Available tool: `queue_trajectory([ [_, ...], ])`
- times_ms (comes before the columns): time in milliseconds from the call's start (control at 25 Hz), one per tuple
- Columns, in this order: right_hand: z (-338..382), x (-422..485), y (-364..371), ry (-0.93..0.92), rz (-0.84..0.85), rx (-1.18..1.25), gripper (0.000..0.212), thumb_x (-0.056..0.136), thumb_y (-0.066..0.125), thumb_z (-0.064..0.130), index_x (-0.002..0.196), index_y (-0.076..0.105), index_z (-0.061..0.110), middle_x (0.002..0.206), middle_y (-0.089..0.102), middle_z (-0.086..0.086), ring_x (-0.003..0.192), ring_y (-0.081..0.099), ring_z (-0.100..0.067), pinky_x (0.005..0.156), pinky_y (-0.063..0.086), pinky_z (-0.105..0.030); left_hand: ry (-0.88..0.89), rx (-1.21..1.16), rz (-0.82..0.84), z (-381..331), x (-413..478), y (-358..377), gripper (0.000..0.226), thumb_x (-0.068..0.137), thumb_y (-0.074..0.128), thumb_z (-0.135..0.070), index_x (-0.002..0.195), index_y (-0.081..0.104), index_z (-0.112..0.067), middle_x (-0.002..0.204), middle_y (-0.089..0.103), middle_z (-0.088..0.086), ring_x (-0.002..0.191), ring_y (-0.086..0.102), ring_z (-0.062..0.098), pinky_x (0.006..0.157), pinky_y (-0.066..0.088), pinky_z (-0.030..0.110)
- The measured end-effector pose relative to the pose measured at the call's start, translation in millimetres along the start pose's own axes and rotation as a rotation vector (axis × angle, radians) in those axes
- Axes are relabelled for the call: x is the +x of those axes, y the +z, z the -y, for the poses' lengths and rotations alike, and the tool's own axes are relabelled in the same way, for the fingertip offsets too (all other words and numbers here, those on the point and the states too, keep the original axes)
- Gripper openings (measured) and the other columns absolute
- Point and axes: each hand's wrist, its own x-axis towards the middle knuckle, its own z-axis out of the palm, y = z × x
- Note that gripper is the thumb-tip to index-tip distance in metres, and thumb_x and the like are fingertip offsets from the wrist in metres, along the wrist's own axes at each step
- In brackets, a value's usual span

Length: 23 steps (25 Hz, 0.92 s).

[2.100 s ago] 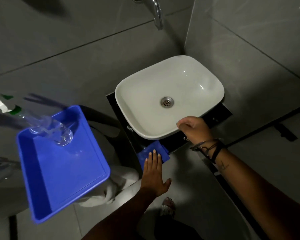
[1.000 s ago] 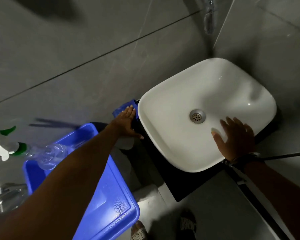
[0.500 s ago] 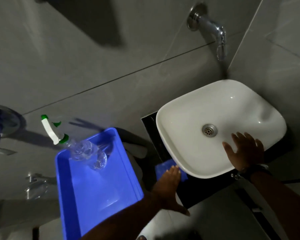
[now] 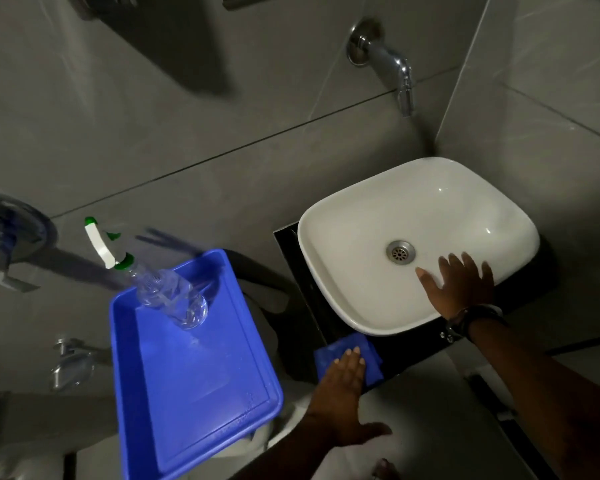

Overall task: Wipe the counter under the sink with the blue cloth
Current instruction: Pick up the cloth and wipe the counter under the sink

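A white basin [image 4: 378,244] sits on a black counter [image 4: 288,258] in the corner of grey tiled walls. The blue cloth [image 4: 329,353] lies flat on the counter's front left corner, just below the basin's rim. My left hand [image 4: 342,393] presses flat on the cloth with fingers stretched out, covering its near part. My right hand [image 4: 459,287] rests palm down on the basin's front right rim, fingers spread, holding nothing.
A blue plastic tray [image 4: 191,379] stands left of the counter with a clear spray bottle [image 4: 163,292] with a green and white nozzle lying in it. A chrome tap [image 4: 388,64] sticks out of the wall above the basin. More chrome fittings [image 4: 70,362] are at the far left.
My left hand slid the cloth from the counter's back left corner along the left side to the front left corner. My right hand stayed on the basin rim.
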Motion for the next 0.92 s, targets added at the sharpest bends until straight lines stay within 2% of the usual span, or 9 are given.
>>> queue_trajectory([
  [120, 0.6, -1.4, -0.8, -0.003, -0.022, -0.005, 0.081, 0.082, 0.016, 0.071, 0.134, 0.047, 0.017, 0.147, 0.045, -0.006, 0.142, 0.027, -0.026, 0.118, 0.015, -0.054, -0.151, -0.049, 0.068, 31.2, 12.8, -18.0, 0.122, 0.071, 0.048, -0.083, 0.154, 0.004, -0.006, 0.163, -0.006, 0.012, 0.151, -0.009, 0.032, 0.117, -0.021, 0.029],
  [200, 1.4, -0.3, -0.7, -0.004, -0.029, -0.013, 0.082, 0.081, 0.013, 0.072, 0.134, 0.046, 0.018, 0.147, 0.044, -0.005, 0.142, 0.026, -0.026, 0.118, 0.016, -0.054, -0.22, -0.04, 0.09, 62.9, 41.8, -44.8, 0.12, 0.073, 0.05, -0.08, 0.154, 0.001, -0.006, 0.163, -0.01, 0.01, 0.151, -0.01, 0.027, 0.119, -0.014, 0.033],
  [280, 1.3, 0.3, 0.4, 0.006, -0.041, -0.007, 0.087, 0.08, 0.006, 0.073, 0.136, 0.044, 0.02, 0.149, 0.043, -0.004, 0.143, 0.026, -0.025, 0.119, 0.016, -0.052, -0.228, -0.02, 0.119, 97.6, 81.5, -78.9, 0.114, 0.075, 0.048, -0.075, 0.154, 0.005, -0.006, 0.164, -0.003, 0.012, 0.152, -0.004, 0.027, 0.122, -0.005, 0.037],
  [400, 1.4, 2.4, 4.3, 0.028, -0.045, -0.023, 0.092, 0.076, -0.001, 0.075, 0.14, 0.04, 0.023, 0.151, 0.04, -0.002, 0.144, 0.025, -0.023, 0.12, 0.015, -0.05, -0.183, 0.063, 0.162, 145.5, 139.9, -123.6, 0.1, 0.076, 0.038, -0.059, 0.154, 0.008, -0.004, 0.164, 0.002, 0.017, 0.152, 0.0, 0.028, 0.122, -0.002, 0.036],
  [560, 0.1, 1.5, 9.9, 0.046, -0.071, -0.043, 0.085, 0.082, 0.003, 0.071, 0.141, 0.04, 0.022, 0.15, 0.043, -0.004, 0.142, 0.03, -0.025, 0.119, 0.017, -0.05, -0.146, 0.13, 0.13, 200.9, 196.6, -160.7, 0.082, 0.094, 0.054, -0.036, 0.154, 0.006, -0.006, 0.164, 0.0, 0.015, 0.152, -0.001, 0.028, 0.123, 0.0, 0.039],
  [680, 2.8, -1.4, 7.1, 0.025, -0.111, -0.018, 0.084, 0.08, 0.013, 0.066, 0.136, 0.05, 0.016, 0.143, 0.051, -0.01, 0.138, 0.037, -0.03, 0.116, 0.019, -0.051, -0.072, 0.128, 0.141, 217.6, 213.8, -162.0, 0.081, 0.094, 0.055, -0.031, 0.154, 0.006, -0.007, 0.164, 0.0, 0.014, 0.152, -0.001, 0.026, 0.124, 0.001, 0.04],
  [800, 9.0, -4.5, 1.3, 0.037, -0.127, -0.011, 0.087, 0.076, 0.014, 0.066, 0.134, 0.053, 0.013, 0.142, 0.052, -0.013, 0.137, 0.038, -0.033, 0.116, 0.018, -0.051, -0.149, 0.074, 0.062, 210.7, 206.1, -144.7, 0.086, 0.091, 0.056, -0.032, 0.154, 0.004, -0.007, 0.164, -0.002, 0.015, 0.152, -0.003, 0.026, 0.124, -0.003, 0.04],
  [920, 9.6, -4.5, -6.7, 0.066, -0.056, -0.027, 0.091, 0.073, 0.01, 0.069, 0.136, 0.05, 0.016, 0.146, 0.048, -0.008, 0.14, 0.034, -0.029, 0.118, 0.016, -0.049, -0.195, 0.03, 0.048, 206.0, 183.7, -135.9, 0.085, 0.09, 0.056, -0.03, 0.154, 0.006, -0.006, 0.164, -0.001, 0.015, 0.152, -0.003, 0.027, 0.122, -0.005, 0.039],
])
